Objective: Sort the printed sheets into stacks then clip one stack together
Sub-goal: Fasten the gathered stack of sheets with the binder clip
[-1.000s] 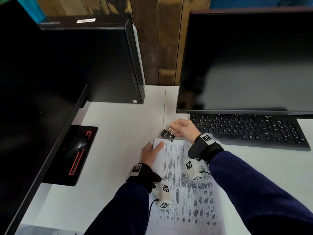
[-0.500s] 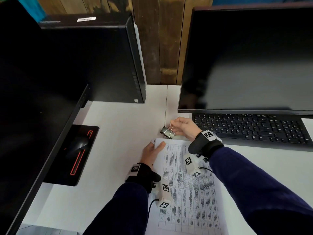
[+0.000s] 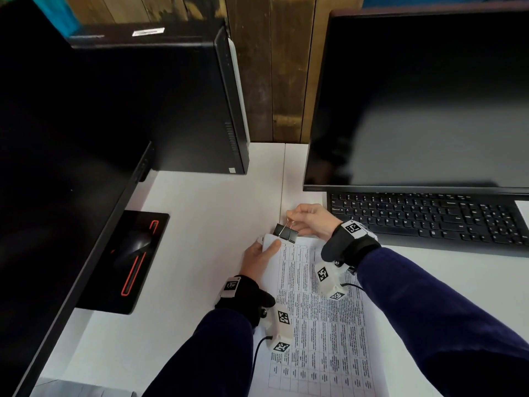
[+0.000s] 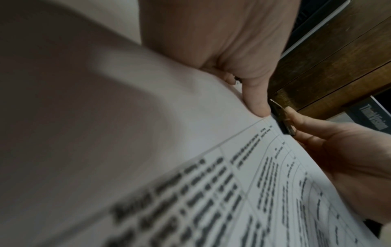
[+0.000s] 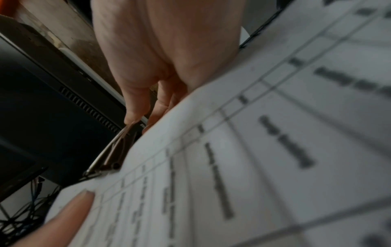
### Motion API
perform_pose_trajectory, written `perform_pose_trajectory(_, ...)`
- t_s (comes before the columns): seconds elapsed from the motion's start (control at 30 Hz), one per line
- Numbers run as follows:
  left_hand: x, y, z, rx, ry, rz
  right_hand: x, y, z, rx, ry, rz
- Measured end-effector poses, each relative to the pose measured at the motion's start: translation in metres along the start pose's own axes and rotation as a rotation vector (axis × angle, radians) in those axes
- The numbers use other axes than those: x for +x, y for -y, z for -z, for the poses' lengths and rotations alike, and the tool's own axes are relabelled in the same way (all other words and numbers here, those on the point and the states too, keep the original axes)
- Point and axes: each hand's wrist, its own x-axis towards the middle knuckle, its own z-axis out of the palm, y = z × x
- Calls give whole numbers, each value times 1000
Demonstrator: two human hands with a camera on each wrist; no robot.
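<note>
A stack of printed sheets (image 3: 320,325) with table text lies on the white desk (image 3: 200,239). My left hand (image 3: 262,255) grips its top left corner, thumb on top of the paper (image 4: 260,107). My right hand (image 3: 310,222) pinches the wire handles of a black binder clip (image 3: 285,234) at the stack's top edge. The clip (image 4: 281,120) sits right beside the left thumb. In the right wrist view the clip (image 5: 114,155) meets the edge of the sheets (image 5: 232,150); whether its jaws are over the paper I cannot tell.
A black keyboard (image 3: 429,219) lies right of the hands under a dark monitor (image 3: 423,104). A black computer tower (image 3: 177,104) stands at the back. Another monitor (image 3: 57,167) and its base (image 3: 131,259) fill the left side. A wooden wall (image 3: 274,67) is behind.
The right hand has brought the binder clip down and toward me, from above the desk to the top edge of the stack. The left hand has kept its hold on the corner.
</note>
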Motion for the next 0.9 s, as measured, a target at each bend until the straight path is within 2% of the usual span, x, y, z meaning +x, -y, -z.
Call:
perform_pose_trajectory(0.13, -1, 4, -1, -31, -18, -20, 3, -3, 9, -79, 47, -24)
perform_pose_trajectory(0.3, 3, 9, 2, -39, -107, 7, 5, 0, 9, -198, 104, -64)
perform_pose_trajectory(0.53, -2, 7, 2, -32, -109, -29, -5, 10, -2, -282, 168, -89)
perform_pose_trajectory(0.6, 0, 8, 3, -24, -117, -10, -11, 11, -4, -470, 82, 16)
perform_pose_trajectory(0.67, 0, 6, 2, 16, -138, -6, -21, 11, -11, -729, -82, 192)
perform_pose_trajectory(0.77, 0, 4, 1, 42, -142, -1, -53, 2, -34, -844, -264, 372)
perform_pose_trajectory(0.83, 0, 3, 2, 55, -137, 11, -79, -13, -46, -861, -281, 509)
perform_pose_trajectory(0.9, 0, 3, 3, 74, -127, 20, -102, -35, -49, -907, -198, 542)
